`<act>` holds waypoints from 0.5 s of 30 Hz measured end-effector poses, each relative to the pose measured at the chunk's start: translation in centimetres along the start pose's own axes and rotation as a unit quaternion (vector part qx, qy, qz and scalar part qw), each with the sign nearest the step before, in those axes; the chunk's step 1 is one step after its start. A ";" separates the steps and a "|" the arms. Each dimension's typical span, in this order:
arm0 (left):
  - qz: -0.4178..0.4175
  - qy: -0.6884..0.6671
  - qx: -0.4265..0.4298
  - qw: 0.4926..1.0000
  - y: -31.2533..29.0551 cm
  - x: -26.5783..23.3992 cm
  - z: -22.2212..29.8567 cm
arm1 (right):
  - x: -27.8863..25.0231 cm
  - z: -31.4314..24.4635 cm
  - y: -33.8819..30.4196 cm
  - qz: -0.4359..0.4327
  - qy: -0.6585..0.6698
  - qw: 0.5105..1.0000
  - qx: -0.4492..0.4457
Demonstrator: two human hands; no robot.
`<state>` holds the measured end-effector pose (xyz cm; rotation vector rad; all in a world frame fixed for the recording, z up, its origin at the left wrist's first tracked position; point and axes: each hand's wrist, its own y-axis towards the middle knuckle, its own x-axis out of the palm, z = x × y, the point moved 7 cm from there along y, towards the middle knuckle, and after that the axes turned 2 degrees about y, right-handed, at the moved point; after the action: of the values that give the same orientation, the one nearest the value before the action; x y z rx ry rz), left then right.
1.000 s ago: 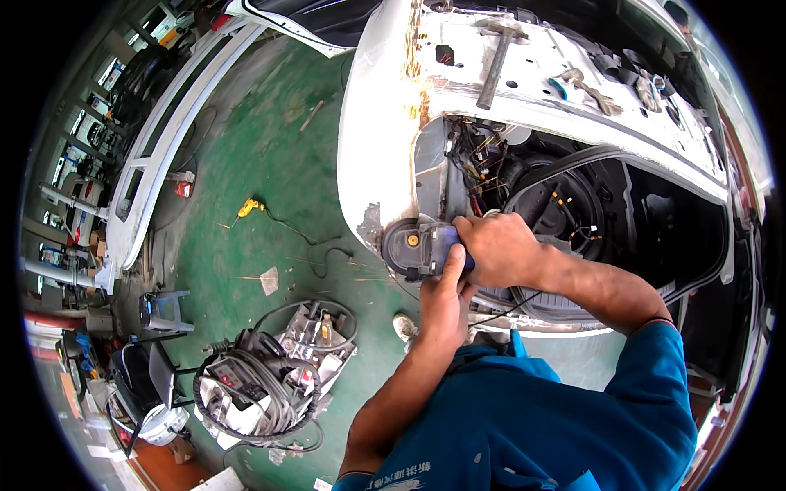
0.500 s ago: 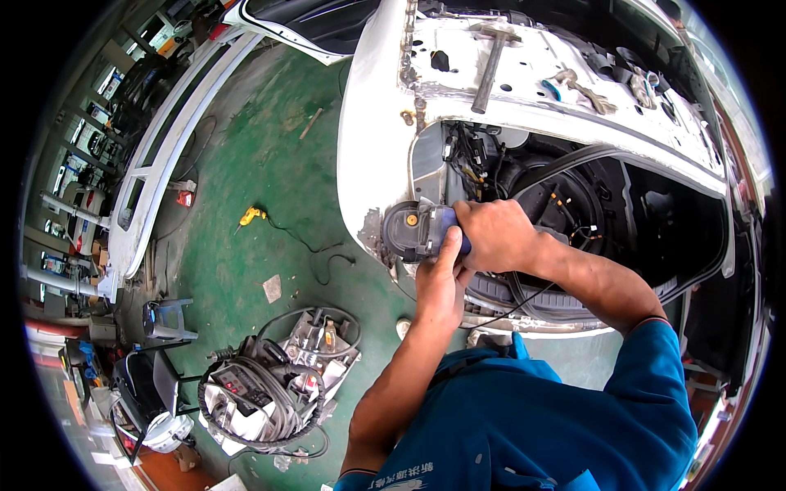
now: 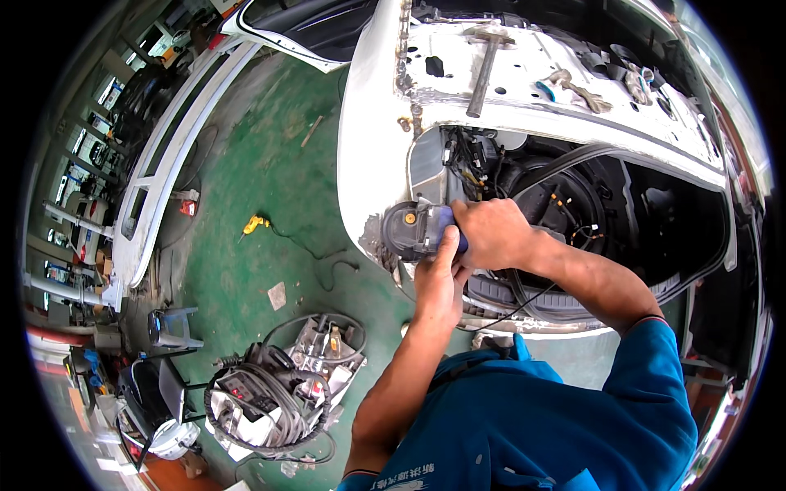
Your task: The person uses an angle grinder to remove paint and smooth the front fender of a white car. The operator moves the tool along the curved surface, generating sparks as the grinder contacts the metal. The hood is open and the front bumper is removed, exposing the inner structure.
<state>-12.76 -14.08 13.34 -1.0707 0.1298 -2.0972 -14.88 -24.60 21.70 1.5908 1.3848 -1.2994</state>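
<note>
Both of my hands are closed around a blue and dark-grey angle grinder (image 3: pixel 429 232), whose round head is at the rear corner of a white car body (image 3: pixel 360 155). My right hand (image 3: pixel 496 234) grips the blue body from above and the right. From below, my left hand (image 3: pixel 439 282) holds it with the thumb laid along the casing. Bare, scraped metal (image 3: pixel 373 233) shows on the panel beside the round head. The disc's contact with the panel is hidden.
Right of the grinder opens the dark trunk (image 3: pixel 639 213) with loose wiring. A hammer (image 3: pixel 488 72) and gloves (image 3: pixel 573 90) lie on the white metal deck. A yellow corded drill (image 3: pixel 255 224) is on the green floor. Lower left stands a machine with coiled cables (image 3: pixel 274 397).
The view has shifted slightly, so the floor items appear a little further right and lower. My hands and the grinder stay at almost the same place on the panel.
</note>
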 end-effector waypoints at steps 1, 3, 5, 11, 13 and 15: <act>-0.001 0.004 0.002 1.000 0.0 0.1 0.0 | 0.0 0.0 0.0 0.005 0.001 1.000 -0.002; -0.002 0.013 0.004 1.000 0.1 0.2 0.1 | 0.1 0.2 0.2 0.001 0.002 1.000 0.003; -0.001 0.012 0.000 1.000 0.0 0.2 0.1 | 0.0 0.2 0.2 -0.001 0.000 1.000 0.004; -0.018 0.023 0.013 0.999 -0.5 1.2 0.6 | -0.5 0.4 -0.5 0.037 0.006 0.999 0.007; -0.011 0.043 0.022 0.999 -1.4 0.8 0.3 | -1.7 -0.8 -2.0 0.041 0.011 0.999 0.007; -0.018 0.068 0.017 0.997 -2.3 0.4 -1.0 | -1.4 -0.6 -3.3 0.042 0.012 0.999 0.021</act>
<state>-14.93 -12.94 13.86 -0.9163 0.1416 -2.1961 -17.79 -23.74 23.64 1.6798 1.2977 -1.2708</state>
